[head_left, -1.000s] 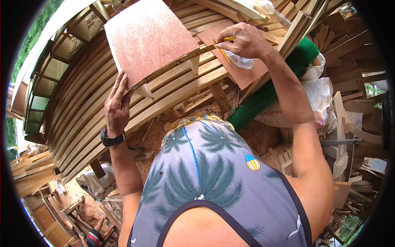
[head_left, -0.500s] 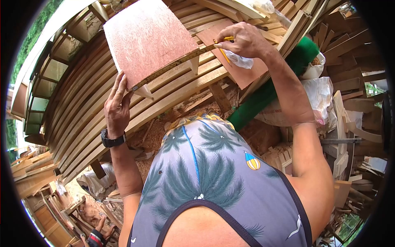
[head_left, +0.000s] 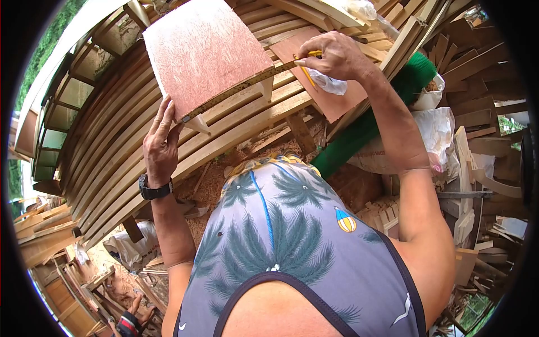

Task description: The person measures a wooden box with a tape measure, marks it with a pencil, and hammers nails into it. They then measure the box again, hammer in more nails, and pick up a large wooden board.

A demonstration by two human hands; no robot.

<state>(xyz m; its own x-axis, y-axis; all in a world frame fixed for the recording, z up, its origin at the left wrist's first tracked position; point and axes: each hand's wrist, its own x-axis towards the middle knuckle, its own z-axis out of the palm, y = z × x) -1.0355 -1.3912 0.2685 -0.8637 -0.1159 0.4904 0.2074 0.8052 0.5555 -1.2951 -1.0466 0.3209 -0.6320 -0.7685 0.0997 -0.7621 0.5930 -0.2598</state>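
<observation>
A reddish plywood panel [head_left: 208,53] lies over long curved wooden strips [head_left: 120,146]. Along its near edge runs a thin measuring tape [head_left: 236,91]. My left hand [head_left: 161,143] is at the panel's near left corner, its fingers closed together against the corner and the tape's end. My right hand [head_left: 335,55], beyond the panel's right corner, pinches the other part of the tape. A yellow pencil [head_left: 309,77] shows just under the right fingers. What the right palm holds is hidden.
A smaller plywood piece [head_left: 337,106] with a crumpled plastic bag [head_left: 328,83] lies to the right. Beyond are a green mesh roll [head_left: 412,78], white sacks [head_left: 435,132] and scrap wood [head_left: 477,106]. Another person's arm and sleeve [head_left: 129,323] show at bottom left.
The view has shifted very slightly. Both hands keep their places on the tape and panel.
</observation>
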